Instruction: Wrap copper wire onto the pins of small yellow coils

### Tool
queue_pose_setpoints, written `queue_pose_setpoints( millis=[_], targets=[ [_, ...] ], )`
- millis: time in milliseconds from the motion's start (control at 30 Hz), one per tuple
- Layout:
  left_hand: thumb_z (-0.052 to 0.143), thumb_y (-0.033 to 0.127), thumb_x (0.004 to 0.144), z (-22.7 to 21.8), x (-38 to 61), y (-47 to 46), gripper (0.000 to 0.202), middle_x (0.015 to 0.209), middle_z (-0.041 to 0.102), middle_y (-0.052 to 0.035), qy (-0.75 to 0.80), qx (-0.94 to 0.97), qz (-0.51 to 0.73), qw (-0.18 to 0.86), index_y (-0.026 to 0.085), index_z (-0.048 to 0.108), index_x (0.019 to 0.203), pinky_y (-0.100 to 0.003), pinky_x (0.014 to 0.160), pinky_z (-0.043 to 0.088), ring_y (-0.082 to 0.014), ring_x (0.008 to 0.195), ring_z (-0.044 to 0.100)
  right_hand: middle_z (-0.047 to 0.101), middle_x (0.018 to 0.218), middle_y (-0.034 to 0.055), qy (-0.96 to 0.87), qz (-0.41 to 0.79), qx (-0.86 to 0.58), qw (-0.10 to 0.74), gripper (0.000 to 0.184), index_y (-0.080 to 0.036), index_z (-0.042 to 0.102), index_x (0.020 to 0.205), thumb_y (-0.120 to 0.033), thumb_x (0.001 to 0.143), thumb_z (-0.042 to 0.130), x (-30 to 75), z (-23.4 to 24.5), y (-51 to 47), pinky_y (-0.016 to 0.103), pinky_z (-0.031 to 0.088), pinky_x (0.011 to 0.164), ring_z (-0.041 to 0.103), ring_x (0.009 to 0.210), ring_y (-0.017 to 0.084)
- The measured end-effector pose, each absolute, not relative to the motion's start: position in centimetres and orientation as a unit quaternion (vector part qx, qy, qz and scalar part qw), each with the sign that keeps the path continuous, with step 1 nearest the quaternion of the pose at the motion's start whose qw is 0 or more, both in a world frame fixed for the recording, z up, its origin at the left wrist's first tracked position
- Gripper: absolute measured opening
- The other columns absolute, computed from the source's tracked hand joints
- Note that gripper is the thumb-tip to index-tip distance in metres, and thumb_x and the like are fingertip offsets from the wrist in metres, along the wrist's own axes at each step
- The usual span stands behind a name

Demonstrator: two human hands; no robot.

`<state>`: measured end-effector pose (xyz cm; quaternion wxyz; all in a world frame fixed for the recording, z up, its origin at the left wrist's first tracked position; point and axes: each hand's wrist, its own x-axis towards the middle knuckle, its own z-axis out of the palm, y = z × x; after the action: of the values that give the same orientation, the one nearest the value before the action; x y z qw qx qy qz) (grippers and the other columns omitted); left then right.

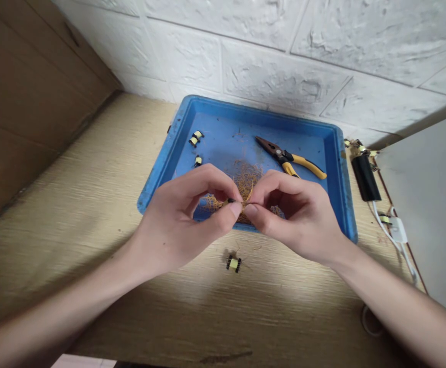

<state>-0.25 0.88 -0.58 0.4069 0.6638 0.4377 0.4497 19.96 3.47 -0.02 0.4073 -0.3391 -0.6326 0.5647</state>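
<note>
My left hand (195, 220) is closed in a pinch on a small transformer, of which only a bit of black bobbin (231, 200) shows between thumb and finger. Facing it, fingertips almost touching, my right hand (297, 214) pinches thin yellow wire (251, 192). Both hands hover over the front part of a blue tray (345, 204). Beneath them lies a tangle of wire scraps (249, 174). Another small transformer (234, 263), black with yellow tape, sits on the table in front of the tray.
Long-nose pliers (309, 166) with yellow-black handles lie in the tray. Several taped transformers (195, 138) rest at its left. Right of the tray are a black cylinder (366, 178) with a white cable and a white plug (398, 230). A white brick wall (245, 61) stands behind.
</note>
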Motion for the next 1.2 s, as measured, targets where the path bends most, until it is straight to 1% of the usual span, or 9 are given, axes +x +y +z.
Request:
queue_pose_setpoints(
  millis=[100,300,600,733,900,1033,1200],
  targets=[
    [0.066,0.006,0.090,-0.65,-0.21,0.92,0.022,0.089,0.067,0.0039,0.432,0.677,0.448,0.392,0.028,0.067,0.090,-0.035,0.081,0.050,-0.0165,0.089,0.063,0.064,0.070,-0.0030,-0.618,0.576,-0.340,0.412,0.020,-0.020,0.070,0.079,-0.018,0.077,0.089,19.88,-0.02,3.42,0.024,0.043,0.052,0.055,0.065,0.011],
    [0.067,0.007,0.089,-0.72,-0.26,0.90,0.021,0.089,0.067,0.0030,0.431,0.699,0.435,0.369,0.028,0.066,0.090,-0.038,0.080,0.049,-0.0178,0.087,0.063,0.064,0.070,-0.0035,-0.634,0.570,-0.339,0.398,0.022,-0.021,0.068,0.076,-0.023,0.077,0.090,19.96,0.15,3.54,0.023,0.044,0.052,0.054,0.062,0.010],
    [0.066,0.008,0.092,-0.87,-0.31,0.80,0.022,0.090,0.068,0.0036,0.428,0.695,0.437,0.379,0.029,0.067,0.093,-0.037,0.081,0.051,-0.0169,0.088,0.064,0.061,0.068,-0.0047,-0.620,0.596,-0.332,0.388,0.023,-0.021,0.067,0.076,-0.020,0.077,0.089,19.96,0.10,3.42,0.023,0.043,0.052,0.052,0.061,0.010],
    [0.068,0.008,0.091,-0.88,-0.27,0.84,0.022,0.091,0.068,0.0040,0.428,0.698,0.433,0.376,0.030,0.067,0.094,-0.036,0.081,0.051,-0.0163,0.089,0.065,0.061,0.069,-0.0041,-0.595,0.622,-0.330,0.388,0.025,-0.021,0.066,0.078,-0.022,0.077,0.091,20.03,-0.03,3.41,0.023,0.042,0.053,0.052,0.063,0.010],
    [0.070,0.010,0.091,-0.79,-0.23,0.87,0.020,0.088,0.068,0.0041,0.436,0.687,0.432,0.389,0.029,0.068,0.091,-0.035,0.078,0.051,-0.0160,0.085,0.065,0.061,0.070,-0.0037,-0.593,0.623,-0.330,0.389,0.026,-0.020,0.067,0.079,-0.027,0.079,0.092,20.12,-0.09,3.53,0.024,0.041,0.053,0.052,0.064,0.011],
    [0.071,0.009,0.089,-0.88,-0.22,0.87,0.020,0.087,0.068,0.0045,0.448,0.674,0.435,0.395,0.028,0.069,0.092,-0.032,0.075,0.051,-0.0151,0.085,0.065,0.061,0.070,-0.0045,-0.603,0.611,-0.326,0.398,0.025,-0.021,0.068,0.083,-0.024,0.079,0.093,20.01,-0.05,3.49,0.023,0.042,0.054,0.052,0.064,0.010],
    [0.072,0.009,0.087,-1.03,-0.03,1.00,0.017,0.085,0.068,0.0047,0.442,0.699,0.440,0.350,0.026,0.067,0.088,-0.031,0.075,0.050,-0.0139,0.082,0.066,0.060,0.068,-0.0056,-0.613,0.596,-0.339,0.393,0.027,-0.021,0.066,0.081,-0.021,0.077,0.093,19.94,-0.01,3.38,0.022,0.041,0.052,0.052,0.062,0.009]
  ],
)
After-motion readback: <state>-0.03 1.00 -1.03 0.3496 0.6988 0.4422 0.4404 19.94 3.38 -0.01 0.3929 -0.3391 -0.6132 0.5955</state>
